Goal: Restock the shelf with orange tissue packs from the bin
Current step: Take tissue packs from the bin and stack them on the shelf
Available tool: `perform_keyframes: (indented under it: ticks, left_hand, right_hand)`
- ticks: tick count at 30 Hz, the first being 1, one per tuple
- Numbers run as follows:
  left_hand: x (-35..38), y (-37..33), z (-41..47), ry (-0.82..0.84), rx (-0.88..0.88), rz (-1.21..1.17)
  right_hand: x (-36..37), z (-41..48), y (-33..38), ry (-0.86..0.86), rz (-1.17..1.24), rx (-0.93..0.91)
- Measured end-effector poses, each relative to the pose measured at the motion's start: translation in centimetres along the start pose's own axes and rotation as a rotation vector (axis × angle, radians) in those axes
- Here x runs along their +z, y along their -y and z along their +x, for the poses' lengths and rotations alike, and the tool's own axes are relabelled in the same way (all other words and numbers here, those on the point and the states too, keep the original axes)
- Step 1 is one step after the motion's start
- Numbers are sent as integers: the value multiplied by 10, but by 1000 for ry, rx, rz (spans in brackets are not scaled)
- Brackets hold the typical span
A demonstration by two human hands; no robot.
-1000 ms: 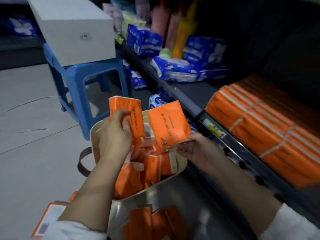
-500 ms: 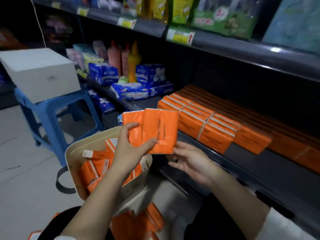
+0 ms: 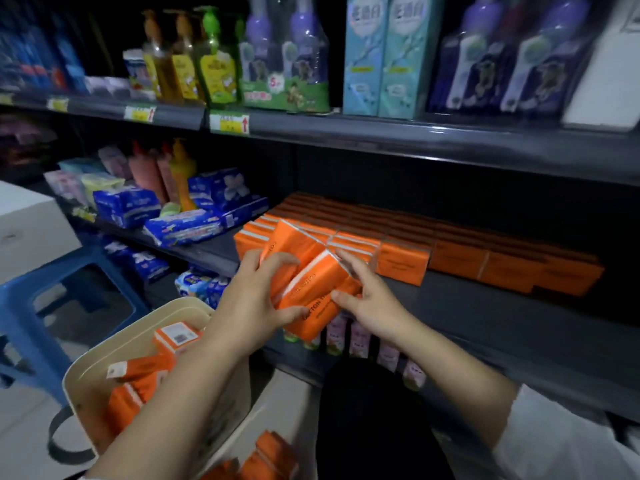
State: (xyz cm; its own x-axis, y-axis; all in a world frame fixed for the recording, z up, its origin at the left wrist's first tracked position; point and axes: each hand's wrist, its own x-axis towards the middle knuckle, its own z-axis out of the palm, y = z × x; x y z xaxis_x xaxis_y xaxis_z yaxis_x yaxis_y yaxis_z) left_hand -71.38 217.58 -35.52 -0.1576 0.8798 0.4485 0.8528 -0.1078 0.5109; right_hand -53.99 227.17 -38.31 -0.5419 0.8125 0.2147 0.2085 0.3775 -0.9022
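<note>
Two orange tissue packs (image 3: 311, 282) are held together at the front edge of the dark middle shelf (image 3: 485, 306). My left hand (image 3: 256, 299) grips them from the left, thumb underneath and fingers curled over the top. My right hand (image 3: 367, 299) pinches the nearer pack from the right. Behind them a long row of orange tissue packs (image 3: 450, 251) lies on the shelf. The cream bin (image 3: 104, 358) stands at lower left, under my left forearm, with several orange packs (image 3: 145, 372) inside.
Blue tissue packs (image 3: 180, 220) and bottles fill the shelf's left part. The upper shelf (image 3: 381, 133) holds bottles and boxes. A blue stool (image 3: 31, 306) carrying a white box (image 3: 27, 226) stands at left. Small pink packs (image 3: 360, 337) line the shelf below.
Both packs rose from the bin to the shelf's front edge. My left hand now holds both, and my right hand has closed on the nearer one. The view tilted upward.
</note>
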Motion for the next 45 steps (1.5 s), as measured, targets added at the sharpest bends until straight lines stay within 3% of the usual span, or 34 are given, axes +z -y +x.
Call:
perform_keyframes:
  ticks: [6, 10, 16, 19, 24, 31, 41, 43, 45]
  left_hand:
    - [33, -21, 25, 190, 43, 47]
    - [58, -21, 42, 127, -57, -26]
    - [85, 4, 55, 162, -146, -32]
    - [93, 12, 56, 179, -138, -84]
    - [98, 19, 61, 209, -237, -149]
    - [108, 27, 64, 212, -226, -136]
    - [120, 24, 60, 254, -302, -341]
    - [121, 19, 60, 308, -307, -401]
    - [124, 14, 60, 371, -287, -444]
  right_hand:
    - [-36, -13, -34, -96, -90, 47]
    - [-57, -15, -68, -178, 35, 173]
    - [-85, 5, -131, -589, 56, 379]
    - [-89, 23, -149, -691, -62, 444]
    - [-85, 50, -158, -723, -149, 437]
    - [-81, 74, -176, -804, -164, 474]
    - [-84, 51, -161, -823, -142, 419]
    - [-83, 39, -143, -748, -78, 368]
    - [-82, 28, -126, -523, -43, 347]
